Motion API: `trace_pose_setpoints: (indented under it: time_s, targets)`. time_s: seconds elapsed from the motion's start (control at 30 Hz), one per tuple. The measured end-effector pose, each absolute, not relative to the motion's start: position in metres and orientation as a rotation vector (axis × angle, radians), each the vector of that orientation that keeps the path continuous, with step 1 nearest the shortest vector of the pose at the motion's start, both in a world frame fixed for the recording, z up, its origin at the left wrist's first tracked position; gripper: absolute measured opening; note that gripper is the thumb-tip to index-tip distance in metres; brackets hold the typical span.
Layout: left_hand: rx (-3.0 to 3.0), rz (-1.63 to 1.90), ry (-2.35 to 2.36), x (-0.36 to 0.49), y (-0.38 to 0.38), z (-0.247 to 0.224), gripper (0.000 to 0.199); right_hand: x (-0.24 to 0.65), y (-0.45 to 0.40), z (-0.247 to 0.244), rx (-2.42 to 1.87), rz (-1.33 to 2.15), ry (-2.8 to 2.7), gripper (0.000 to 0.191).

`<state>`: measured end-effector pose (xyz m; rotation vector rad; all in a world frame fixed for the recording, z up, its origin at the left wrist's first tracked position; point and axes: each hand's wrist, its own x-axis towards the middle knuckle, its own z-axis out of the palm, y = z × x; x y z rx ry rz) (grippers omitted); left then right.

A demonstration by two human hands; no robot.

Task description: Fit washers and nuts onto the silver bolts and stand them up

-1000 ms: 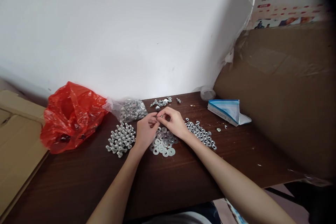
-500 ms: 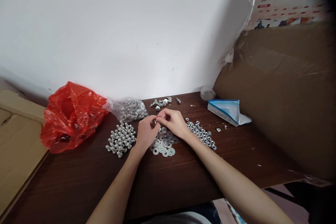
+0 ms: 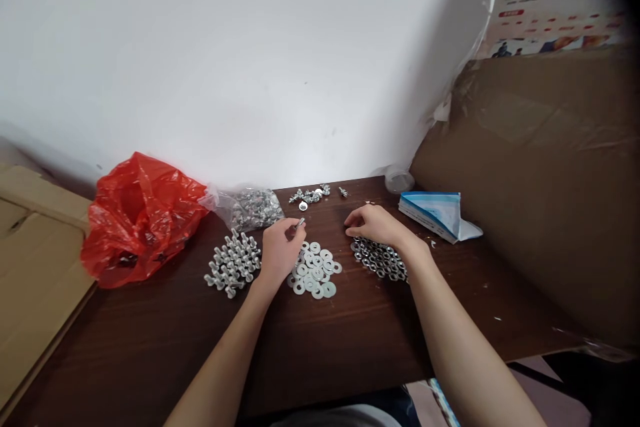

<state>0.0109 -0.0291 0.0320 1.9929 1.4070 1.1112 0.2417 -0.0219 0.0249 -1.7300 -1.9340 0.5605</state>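
Note:
My left hand (image 3: 281, 245) is closed, with a small metal bolt (image 3: 301, 222) pinched between thumb and forefinger, its shank pointing up. Just right of that hand, flat washers (image 3: 316, 272) lie in a loose pile on the dark tabletop. My right hand (image 3: 373, 223) hovers at the far edge of a patch of hex nuts (image 3: 380, 260), fingers bent downward and slightly apart; nothing shows in them. To the left of my left hand, many bolts (image 3: 233, 262) stand on their heads in a cluster.
Assembled bolts (image 3: 313, 195) lie by the wall. Left of them are a clear bag of metal parts (image 3: 256, 207) and a red plastic bag (image 3: 143, 220). A round clear container (image 3: 399, 179), a blue-white packet (image 3: 433, 213) and a large cardboard box (image 3: 540, 193) occupy the right side.
My hands were together over the washers. The right hand has moved right, to the nuts, while the left hand has stayed in place with the bolt.

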Motion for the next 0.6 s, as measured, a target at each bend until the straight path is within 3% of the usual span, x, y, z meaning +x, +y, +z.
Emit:
trace_pose_setpoints:
  time_s: [0.3, 0.6]
  targets:
    - [1.843, 1.158, 1.308, 0.013, -0.027, 0.034, 0.021, 0.234, -0.018, 0.025, -1.749, 0.585, -2.001, 0.015]
    - [1.696, 1.057, 1.242, 0.012, -0.023, 0.027, 0.027, 0.209, -0.021, 0.031, -1.426, 0.447, -1.98, 0.017]
